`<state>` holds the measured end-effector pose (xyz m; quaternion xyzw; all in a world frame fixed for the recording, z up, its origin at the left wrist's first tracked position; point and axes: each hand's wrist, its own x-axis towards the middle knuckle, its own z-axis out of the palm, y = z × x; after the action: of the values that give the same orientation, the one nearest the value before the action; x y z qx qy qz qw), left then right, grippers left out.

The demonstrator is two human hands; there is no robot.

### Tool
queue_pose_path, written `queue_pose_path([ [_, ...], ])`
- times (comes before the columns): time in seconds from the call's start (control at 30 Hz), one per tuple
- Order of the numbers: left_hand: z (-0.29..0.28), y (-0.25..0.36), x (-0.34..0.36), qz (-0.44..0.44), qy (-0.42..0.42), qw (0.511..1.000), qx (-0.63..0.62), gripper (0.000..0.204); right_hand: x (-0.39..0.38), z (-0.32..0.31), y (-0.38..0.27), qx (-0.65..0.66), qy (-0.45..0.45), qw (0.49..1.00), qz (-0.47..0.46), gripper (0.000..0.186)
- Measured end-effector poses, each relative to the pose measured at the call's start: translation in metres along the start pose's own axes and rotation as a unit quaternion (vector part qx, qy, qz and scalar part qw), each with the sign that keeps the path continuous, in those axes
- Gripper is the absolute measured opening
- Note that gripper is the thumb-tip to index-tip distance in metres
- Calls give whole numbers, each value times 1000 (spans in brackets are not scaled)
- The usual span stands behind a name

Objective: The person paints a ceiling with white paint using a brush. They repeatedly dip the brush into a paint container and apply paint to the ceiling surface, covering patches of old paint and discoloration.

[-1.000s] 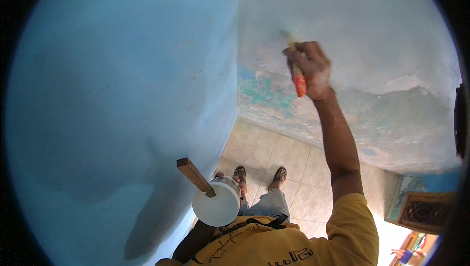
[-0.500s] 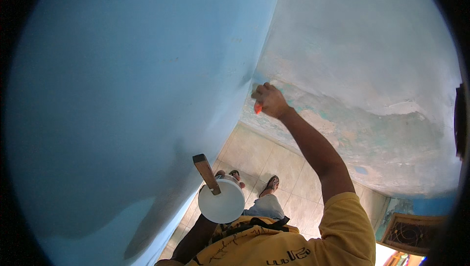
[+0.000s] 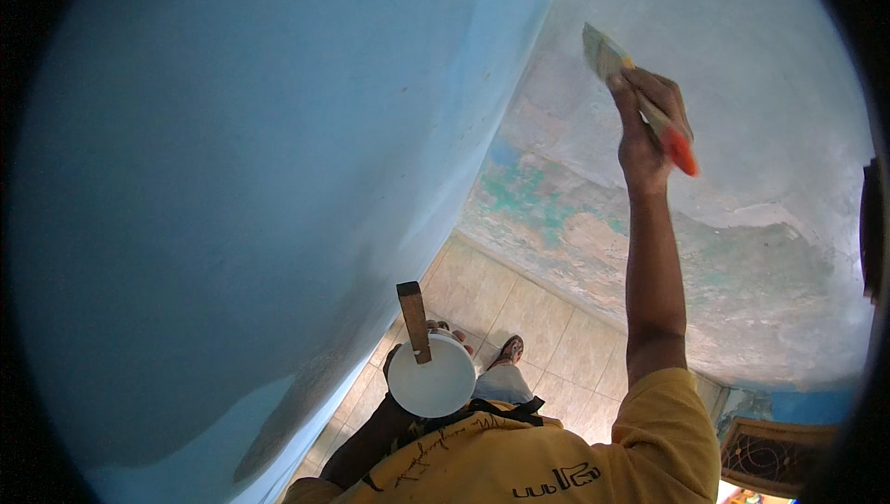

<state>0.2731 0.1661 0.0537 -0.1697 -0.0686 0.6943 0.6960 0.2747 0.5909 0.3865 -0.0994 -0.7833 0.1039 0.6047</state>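
Note:
A flat paintbrush (image 3: 603, 53) with a pale handle and an orange end is gripped in my right hand (image 3: 644, 124), arm stretched far out. Its bristles point up and left at the whitish, patchy wall (image 3: 742, 77); whether they touch it I cannot tell. Close to my body, my left hand (image 3: 390, 357) is wrapped around a round tub (image 3: 432, 391) of white paint, fingertips showing on both its sides. A flat wooden stick (image 3: 413, 318) stands tilted in the tub, its dark end above the rim.
On the left a smooth blue wall (image 3: 232, 179) meets the whitish wall in a corner. Low on the whitish wall, peeling plaster (image 3: 556, 203) shows green and beige. Beige floor tiles (image 3: 473, 281) lie below, near my feet. A brown patterned frame (image 3: 777, 456) is at the lower right.
My right hand has moved up and right along the whitish wall with the paintbrush, away from the corner. The tub in my left hand has shifted slightly right, and the stick stands more upright.

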Motion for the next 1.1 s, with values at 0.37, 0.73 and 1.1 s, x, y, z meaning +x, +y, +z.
queue_pose_path([
  [0.37, 63, -19, 9, 68, -162, 984, 34, 61, -155, -28, -45, 474, 172, 679, 534, 41],
  [0.73, 72, -19, 2, 5, -149, 989, -4, 62, -300, -66, -58, 158, 23, 716, 680, 25],
  [1.1, 54, 6, -3, -89, -129, 988, 19, 63, -323, -70, -93, 503, 103, 417, 750, 43],
])
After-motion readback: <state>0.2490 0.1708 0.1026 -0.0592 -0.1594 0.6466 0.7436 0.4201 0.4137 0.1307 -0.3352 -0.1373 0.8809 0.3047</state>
